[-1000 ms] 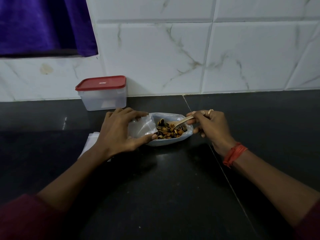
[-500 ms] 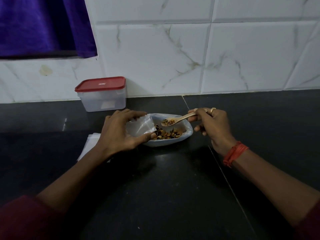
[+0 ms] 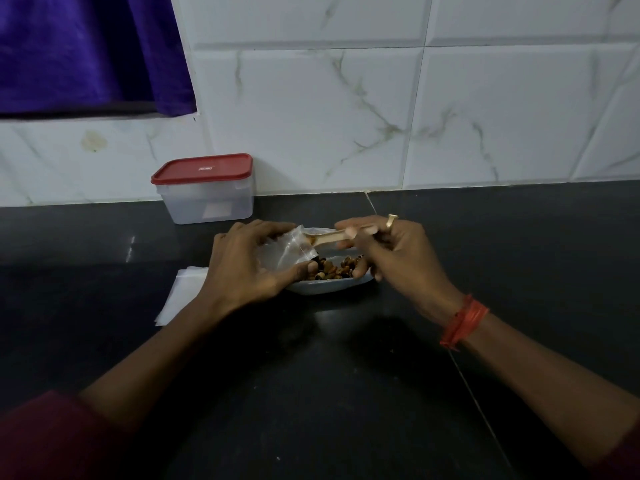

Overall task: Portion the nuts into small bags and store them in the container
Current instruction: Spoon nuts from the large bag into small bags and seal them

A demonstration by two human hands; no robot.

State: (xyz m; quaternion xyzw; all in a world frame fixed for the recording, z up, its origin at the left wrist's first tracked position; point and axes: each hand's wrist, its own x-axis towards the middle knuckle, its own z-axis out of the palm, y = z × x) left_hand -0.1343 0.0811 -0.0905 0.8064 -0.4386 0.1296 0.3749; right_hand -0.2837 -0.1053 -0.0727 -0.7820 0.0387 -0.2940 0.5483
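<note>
In the head view, the small bag (image 3: 289,252) is thin clear plastic. It looks almost weightless, limp and slick, so it is best held at the rim of its mouth, where a pinch can spread it open. The left hand (image 3: 249,268) does just that: its grip is closed on the bag, fingers curled over the top and thumb underneath, holding it tilted above the near-left edge of the dish (image 3: 329,288). The nuts (image 3: 337,270) lie loose in that dish on the dark desk (image 3: 311,393); they are small, hard and apt to roll. The right hand (image 3: 391,258) comes in from the right with its wrist bent. Its grip pinches the handle of a pale spoon (image 3: 327,237), whose bowl sits at the bag's mouth. Whether the spoon is loaded cannot be made out. The container (image 3: 207,199), with its red lid (image 3: 202,169) on, stands against the wall, well apart. Spare bags (image 3: 180,292) lie stacked beside the left wrist.
</note>
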